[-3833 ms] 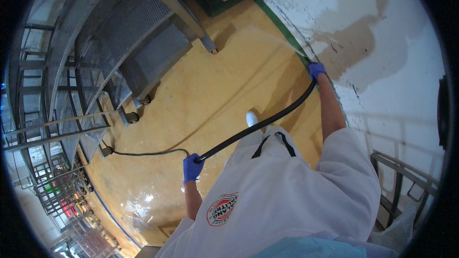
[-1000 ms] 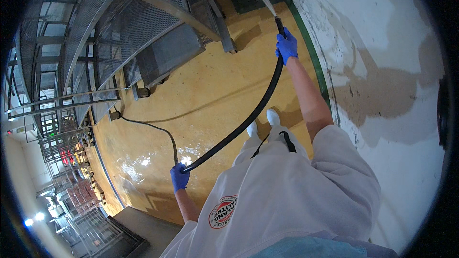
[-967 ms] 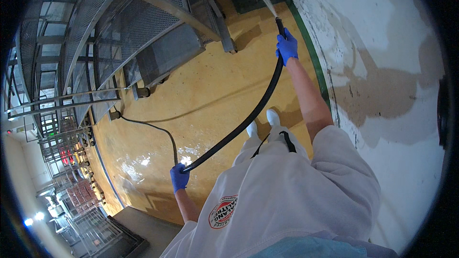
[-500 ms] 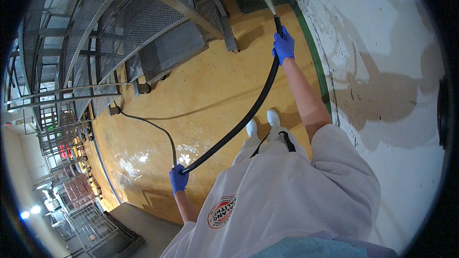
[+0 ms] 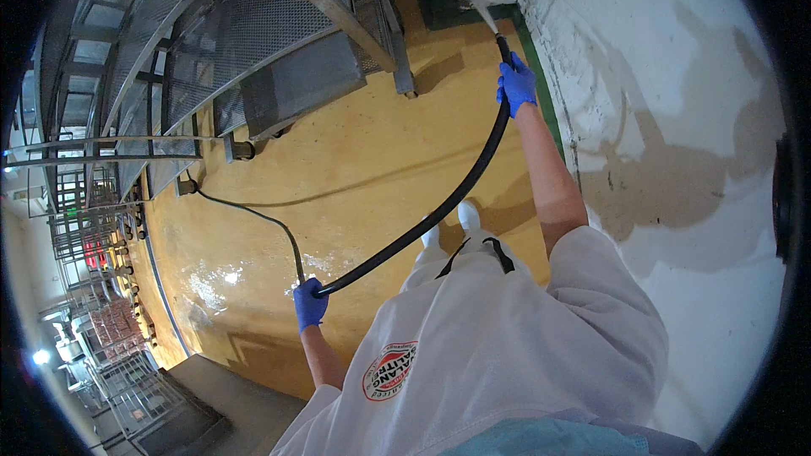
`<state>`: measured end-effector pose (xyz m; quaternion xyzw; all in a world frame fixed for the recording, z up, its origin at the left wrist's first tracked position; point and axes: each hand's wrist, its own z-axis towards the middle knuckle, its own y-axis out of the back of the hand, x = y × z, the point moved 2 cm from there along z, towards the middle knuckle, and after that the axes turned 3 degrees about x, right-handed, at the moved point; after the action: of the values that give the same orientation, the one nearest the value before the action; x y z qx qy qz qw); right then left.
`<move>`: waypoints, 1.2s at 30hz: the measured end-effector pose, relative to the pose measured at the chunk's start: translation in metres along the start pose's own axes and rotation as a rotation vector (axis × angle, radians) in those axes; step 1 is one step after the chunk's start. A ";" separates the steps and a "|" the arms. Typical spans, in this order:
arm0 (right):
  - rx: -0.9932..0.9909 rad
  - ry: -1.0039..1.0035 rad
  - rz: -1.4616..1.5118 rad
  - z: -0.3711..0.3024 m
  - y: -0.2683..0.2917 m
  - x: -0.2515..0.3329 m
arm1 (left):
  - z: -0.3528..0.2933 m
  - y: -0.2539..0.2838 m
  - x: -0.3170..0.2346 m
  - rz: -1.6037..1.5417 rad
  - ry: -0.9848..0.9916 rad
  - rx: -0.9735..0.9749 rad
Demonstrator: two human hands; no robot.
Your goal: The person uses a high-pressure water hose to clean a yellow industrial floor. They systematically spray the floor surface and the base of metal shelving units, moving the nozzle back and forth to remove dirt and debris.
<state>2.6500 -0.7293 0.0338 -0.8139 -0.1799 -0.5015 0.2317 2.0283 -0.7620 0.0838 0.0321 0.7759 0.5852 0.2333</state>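
Black water hose (image 5: pixel 397 247) spraying up near 1 o'clock, both gloved hands on it.
Right hand (image 5: pixel 517 83), between 1 and 2 o'clock, has its fingers wrapped round the hose just behind the spraying end; left hand (image 5: pixel 311 302), between 7 and 8, is curled tight around it too. Hose bows between them over the yellow floor (image 5: pixel 363 160), water jet (image 5: pixel 484 13) fanning out past the tip. Mesh-sided metal rack (image 5: pixel 245 51) around 10–11, scuffed white wall (image 5: pixel 676 101) at 2–3.

Appears to be an industrial work hall, judging by a broad yellow floor (image 5: pixel 355 148), large wheeled metal mesh racks (image 5: pixel 241 46), a stained white wall (image 5: pixel 667 295) and more metal frames (image 5: pixel 84 232) beyond.
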 end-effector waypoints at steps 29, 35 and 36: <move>0.135 -0.121 -0.115 -0.013 0.031 0.012 | 0.005 -0.007 -0.010 -0.044 -0.002 0.062; 0.003 -0.060 -0.069 -0.011 0.048 0.016 | 0.005 -0.015 -0.009 -0.029 -0.119 -0.036; -0.003 -0.033 -0.075 -0.010 0.047 0.020 | 0.007 -0.016 -0.012 -0.041 -0.098 -0.020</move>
<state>2.6763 -0.7726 0.0464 -0.8152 -0.2134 -0.4965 0.2082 2.0450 -0.7645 0.0713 0.0425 0.7581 0.5860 0.2829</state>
